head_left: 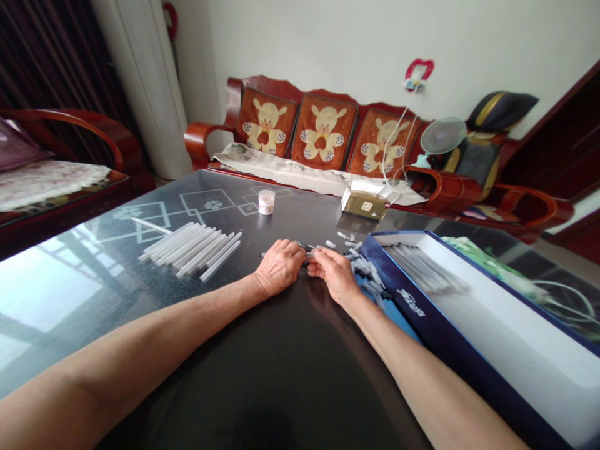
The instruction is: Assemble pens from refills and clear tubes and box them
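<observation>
My left hand is closed, knuckles up, low over the dark table. A slim pen, mostly hidden, seems to lie in it, with a short end showing past the wrist side. Right beside it, my right hand pinches a small translucent pen cap between thumb and fingers. Small dark pieces show just behind the fingers. Loose clear caps, some with black parts, are heaped to the right of my right hand. Several white pen barrels lie side by side left of my left hand.
A long blue box with a white inside stands at the right, holding a row of pens. A small white cup and a gold tissue box stand farther back. Beyond the table is a wooden sofa.
</observation>
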Demonstrator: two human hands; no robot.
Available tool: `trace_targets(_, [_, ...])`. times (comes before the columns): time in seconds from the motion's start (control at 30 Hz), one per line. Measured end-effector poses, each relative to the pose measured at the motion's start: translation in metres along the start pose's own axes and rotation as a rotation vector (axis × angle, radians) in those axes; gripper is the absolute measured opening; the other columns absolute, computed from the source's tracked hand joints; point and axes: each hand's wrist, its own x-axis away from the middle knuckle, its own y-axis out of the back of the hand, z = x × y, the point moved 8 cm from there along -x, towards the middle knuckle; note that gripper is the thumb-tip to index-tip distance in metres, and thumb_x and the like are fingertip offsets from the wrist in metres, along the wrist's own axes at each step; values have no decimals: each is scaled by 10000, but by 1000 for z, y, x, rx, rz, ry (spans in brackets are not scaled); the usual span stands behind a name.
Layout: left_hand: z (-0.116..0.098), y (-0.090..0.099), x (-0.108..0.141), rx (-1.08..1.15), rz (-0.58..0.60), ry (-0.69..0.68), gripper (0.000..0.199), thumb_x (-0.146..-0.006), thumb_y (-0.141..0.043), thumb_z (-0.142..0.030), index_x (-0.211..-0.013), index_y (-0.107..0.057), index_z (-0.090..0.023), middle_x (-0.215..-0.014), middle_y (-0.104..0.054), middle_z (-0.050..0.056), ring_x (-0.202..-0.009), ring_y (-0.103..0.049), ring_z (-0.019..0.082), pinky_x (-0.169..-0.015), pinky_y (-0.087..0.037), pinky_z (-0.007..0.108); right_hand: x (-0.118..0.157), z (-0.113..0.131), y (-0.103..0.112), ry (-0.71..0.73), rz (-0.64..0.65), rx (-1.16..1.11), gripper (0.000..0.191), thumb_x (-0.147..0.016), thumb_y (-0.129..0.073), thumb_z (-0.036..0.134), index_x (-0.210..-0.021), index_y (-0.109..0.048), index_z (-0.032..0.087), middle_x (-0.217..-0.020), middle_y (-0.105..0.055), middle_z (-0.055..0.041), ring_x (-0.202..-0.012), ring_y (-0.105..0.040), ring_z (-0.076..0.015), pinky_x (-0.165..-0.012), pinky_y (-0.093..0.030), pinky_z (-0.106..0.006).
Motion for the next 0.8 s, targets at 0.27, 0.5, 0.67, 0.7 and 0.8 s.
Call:
trace_targets(0.27, [2,13,1,106,-137,33,304,-985,-396,-317,-1019,-653,-157,-825,-621,72,-767,-538,195,-754,-412,336,23,68,-14,629,88,963,104,-831,-569,253,-867,-655,207,-817,-675,-27,-761,-621,-158,-737,-476,-270])
trace_targets(0.5, [3,18,2,136,-185,27,358,-944,-443,-269,-1277,-519,-160,-1088,-636,132,-968,-572,247,-869,-424,393,36,91,-31,698,192,1604,187,-900,-491,187,-941,-673,176,-983,-637,-88,-892,-593,-179,-805,-447,-268])
trace_targets(0.67, [3,29,2,160,-237,62,499,-888,-462,-198,-1384,-410,-179,-1411,-442,163,-1268,-414,312,-1027,-341,471,29,155,60,617,-97,1729,207,-861,-527,223,-879,-727,171,-978,-630,-102,-924,-587,-207,-827,-447,-288])
trace_targets(0.7, [3,28,2,169,-230,63,505,-882,-460,-188,-1384,-411,-179,-1413,-440,160,-1263,-416,312,-1027,-342,472,25,167,93,537,-206,1784,215,-849,-531,232,-873,-736,168,-942,-636,-107,-899,-599,-216,-805,-452,-300])
trace_targets(0.8, [5,23,1,195,-209,78,482,-873,-448,-171,-1355,-445,-159,-1373,-474,158,-1223,-443,306,-1005,-367,462,10,180,193,183,-443,1887,212,-789,-543,204,-801,-751,169,-855,-669,-123,-798,-637,-248,-718,-460,-340])
